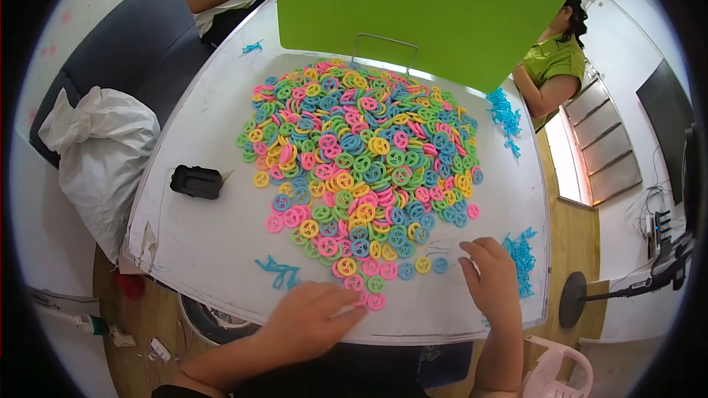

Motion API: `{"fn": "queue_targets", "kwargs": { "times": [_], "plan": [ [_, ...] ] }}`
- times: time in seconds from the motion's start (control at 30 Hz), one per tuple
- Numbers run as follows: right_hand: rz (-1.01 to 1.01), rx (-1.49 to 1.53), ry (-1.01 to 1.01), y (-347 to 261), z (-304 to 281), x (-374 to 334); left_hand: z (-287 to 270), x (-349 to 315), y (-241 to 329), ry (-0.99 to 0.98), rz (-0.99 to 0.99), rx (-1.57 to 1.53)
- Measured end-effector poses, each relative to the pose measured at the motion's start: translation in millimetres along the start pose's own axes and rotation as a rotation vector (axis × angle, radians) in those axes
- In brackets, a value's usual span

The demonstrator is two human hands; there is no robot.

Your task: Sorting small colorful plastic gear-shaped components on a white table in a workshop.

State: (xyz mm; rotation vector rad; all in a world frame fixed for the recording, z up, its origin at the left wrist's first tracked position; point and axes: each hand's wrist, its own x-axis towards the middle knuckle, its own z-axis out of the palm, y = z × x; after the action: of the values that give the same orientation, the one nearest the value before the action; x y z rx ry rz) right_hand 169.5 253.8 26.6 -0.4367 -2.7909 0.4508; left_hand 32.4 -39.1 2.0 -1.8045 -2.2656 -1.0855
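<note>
A view from above of a white bench (214, 228) heaped with small plastic rings. At the far left, off the bench, a crumpled white bag (103, 155) rests against a dark sofa (147, 44). On the bench's left part lies a small black rectangular object (196, 181), and nearer the front edge a scrap of blue plastic sprue (279, 271).

The person's left hand (310, 320) lies palm down at the near edge, its fingertips touching a pink ring (376, 301) at the bottom tip of the pile; the grip looks flat and loosely spread rather than pinching anything, though the undersides of the fingers are hidden.

The pile of rings (361, 162) — pink, yellow, green and blue wheel-shaped discs — spreads across the bench's middle, thinning toward the person. Behind it stands a bright green board (428, 7) with a wire stand (385, 48).

The right hand (493, 280) rests to the right of the pile's near tip, fingers curled downward with tips on the bare bench; whether it pinches something small I cannot tell. More blue sprue (522, 258) lies just beside it, and another cluster (504, 118) farther back. Two other people sit at the far side.

The work appears to be sorting or picking rings from the pile's near edge; the next move likely calls for closing fingertips on a single ring.
</note>
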Motion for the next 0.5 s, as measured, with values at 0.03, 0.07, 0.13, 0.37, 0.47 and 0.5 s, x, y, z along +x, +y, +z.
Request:
{"fn": "queue_targets", "kwargs": {
  "times": [0.03, 0.07, 0.13, 0.37, 0.47, 0.5],
  "plan": [
    [0.000, 0.006, -0.006, -2, 0, -3, 6, -3, 4, -0.086, 0.025, -0.030],
    [-0.019, 0.020, -0.061, -4, 0, -6, 10, -4, 7, -0.091, 0.018, -0.030],
    [-0.032, 0.041, -0.120, -7, 4, -10, 17, -7, 10, -0.147, 0.023, -0.032],
    [0.030, 0.010, -0.183, -14, 31, -18, 29, 0, 11, -0.261, -0.102, -0.016],
    [0.002, 0.009, -0.187, -14, 38, -16, 44, 4, 6, -0.246, -0.123, 0.002],
    [-0.015, 0.014, -0.187, -13, 38, -16, 48, 8, 4, -0.243, -0.133, -0.042]
  ]
}}
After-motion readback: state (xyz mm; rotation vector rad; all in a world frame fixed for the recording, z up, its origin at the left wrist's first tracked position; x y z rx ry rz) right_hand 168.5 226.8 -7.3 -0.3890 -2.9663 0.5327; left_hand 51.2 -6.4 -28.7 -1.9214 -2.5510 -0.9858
